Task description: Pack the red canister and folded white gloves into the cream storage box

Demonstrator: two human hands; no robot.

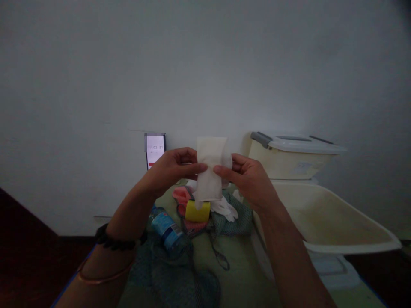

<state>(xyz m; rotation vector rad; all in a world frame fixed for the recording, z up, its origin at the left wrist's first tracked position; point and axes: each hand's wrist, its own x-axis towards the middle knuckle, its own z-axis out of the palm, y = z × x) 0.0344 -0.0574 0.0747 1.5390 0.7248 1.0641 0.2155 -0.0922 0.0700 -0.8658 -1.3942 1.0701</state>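
A folded white tissue (pixel 208 187) is held upright before me, above the table. My left hand (pixel 170 169) pinches its left edge, with the thumb on the near face and the fingers behind. From the other side my right hand (pixel 253 179) grips it the same way, and a looser white layer shows near those fingers. Below the tissue lie a yellow roll (pixel 197 212), a pink and grey fabric piece (pixel 180 194) and a crumpled white glove-like item (pixel 228 210). A blue-labelled plastic bottle (pixel 168 229) lies tilted under my left forearm.
Grey-green knitted fabric (pixel 173 273) covers the near left of the table (pixel 237 282). At right stand an open cream bin (pixel 340 214) and a lidded storage box (pixel 289 160). A phone (pixel 155 147) showing a timer leans against the wall (pixel 205 68).
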